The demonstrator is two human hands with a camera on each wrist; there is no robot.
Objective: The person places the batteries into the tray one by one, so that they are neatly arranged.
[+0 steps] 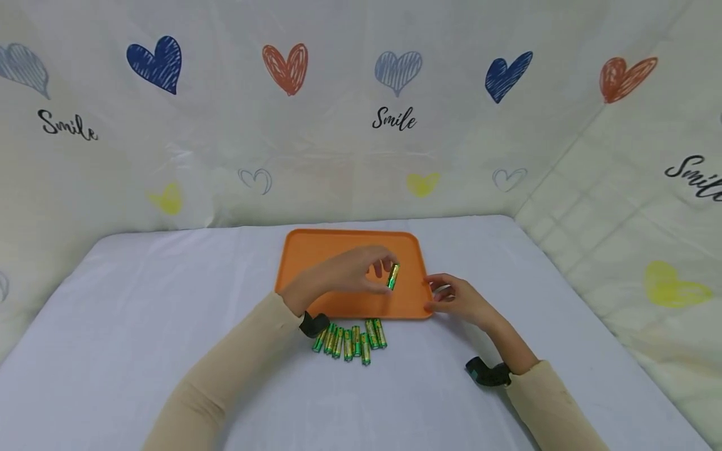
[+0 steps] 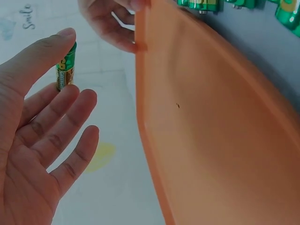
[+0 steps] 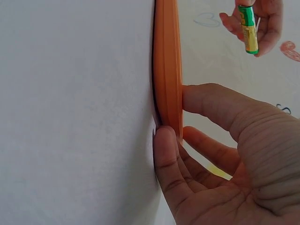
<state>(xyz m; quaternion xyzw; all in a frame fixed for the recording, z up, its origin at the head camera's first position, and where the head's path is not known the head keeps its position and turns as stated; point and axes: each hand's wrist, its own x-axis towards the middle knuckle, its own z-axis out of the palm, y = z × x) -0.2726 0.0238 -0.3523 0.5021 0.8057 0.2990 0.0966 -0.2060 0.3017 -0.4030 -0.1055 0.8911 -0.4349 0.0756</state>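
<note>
Above the orange tray, my left hand pinches a green and gold battery between thumb and finger. In the left wrist view that battery points lengthwise from thumb tip to fingertip, while the other fingers stay spread apart. My right hand is at the tray's right edge near the front corner. The right wrist view shows its thumb and fingers gripping the tray rim. Several more green and gold batteries lie in a loose row just in front of the tray.
A white cloth covers the table. Behind it hangs a pale sheet printed with hearts and the word Smile, which also runs along the right side. Each wrist wears a black strap mount.
</note>
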